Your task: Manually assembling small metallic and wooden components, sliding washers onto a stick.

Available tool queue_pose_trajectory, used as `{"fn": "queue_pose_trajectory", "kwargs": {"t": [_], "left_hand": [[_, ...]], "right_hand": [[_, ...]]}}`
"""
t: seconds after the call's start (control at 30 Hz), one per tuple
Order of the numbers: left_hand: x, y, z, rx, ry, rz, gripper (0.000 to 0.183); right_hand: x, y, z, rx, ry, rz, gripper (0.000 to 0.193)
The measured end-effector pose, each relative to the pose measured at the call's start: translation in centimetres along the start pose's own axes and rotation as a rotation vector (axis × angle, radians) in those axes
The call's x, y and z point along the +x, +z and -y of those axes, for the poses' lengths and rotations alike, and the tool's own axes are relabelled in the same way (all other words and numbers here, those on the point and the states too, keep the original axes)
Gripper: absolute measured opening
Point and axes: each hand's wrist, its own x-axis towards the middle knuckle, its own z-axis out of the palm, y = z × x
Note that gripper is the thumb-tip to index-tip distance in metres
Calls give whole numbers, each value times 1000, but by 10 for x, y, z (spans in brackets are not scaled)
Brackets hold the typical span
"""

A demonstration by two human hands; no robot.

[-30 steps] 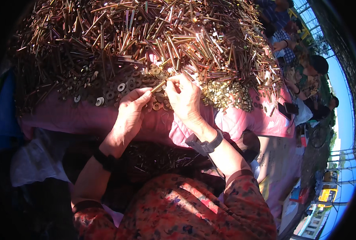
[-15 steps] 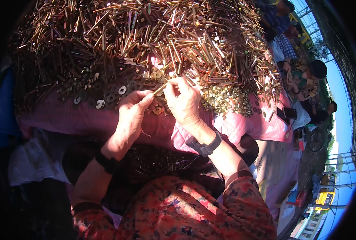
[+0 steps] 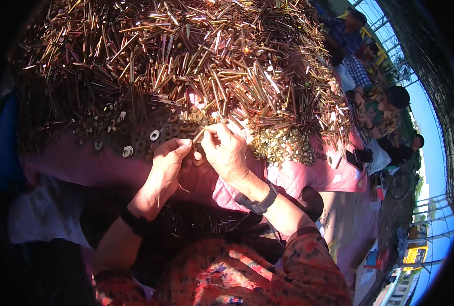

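Observation:
Between my two hands is a short, thin, brass-coloured metal tube (image 3: 198,135), slanting up to the right. My left hand (image 3: 166,166) pinches its lower end between thumb and forefinger. The fingertips of my right hand (image 3: 227,153) close on its upper end. Flat round washers (image 3: 154,135) lie beyond and left of my left hand, some in small stacks. Right of my right hand is a heap of small gold-coloured nuts (image 3: 283,147). A large pile of loose metal tubes (image 3: 161,51) spreads across the far side. My fingers hide parts of the held tube.
Pink cloth (image 3: 94,166) covers the near edge of the work surface. Two dark flat objects (image 3: 358,157) lie at its right end, near a white bag (image 3: 379,155). Other people (image 3: 390,109) sit farther right. Something blue (image 3: 5,143) stands at the left.
Both hands come slightly nearer to me, the right one more. The tube stays between them. The whole view shifts a little.

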Motion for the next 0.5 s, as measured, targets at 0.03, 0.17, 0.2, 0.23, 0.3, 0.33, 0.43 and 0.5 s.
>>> {"fn": "queue_pose_trajectory", "kwargs": {"t": [0.03,0.17,0.2,0.23,0.3,0.33,0.43,0.5], "left_hand": [[1,-1,-1,-35,-24,35,11],[7,-7,6,-45,-32,-75,14],[5,-7,4,-61,-38,-85,12],[4,-6,2,-77,-44,-96,11],[3,-2,-3,-63,-57,-130,11],[3,-1,-5,-64,-55,-121,11],[3,-2,-3,-60,-36,-114,9],[5,-3,0,-55,-20,-122,9]], "right_hand": [[1,3,2,17,47,19,10],[-3,11,6,58,-187,101,8],[0,7,9,225,28,239,7],[10,6,2,110,31,187,6],[35,13,-31,-31,31,119,9],[45,13,-44,-129,-14,132,10],[63,24,-66,-498,-48,182,17],[70,34,-67,-585,125,370,25]]}}
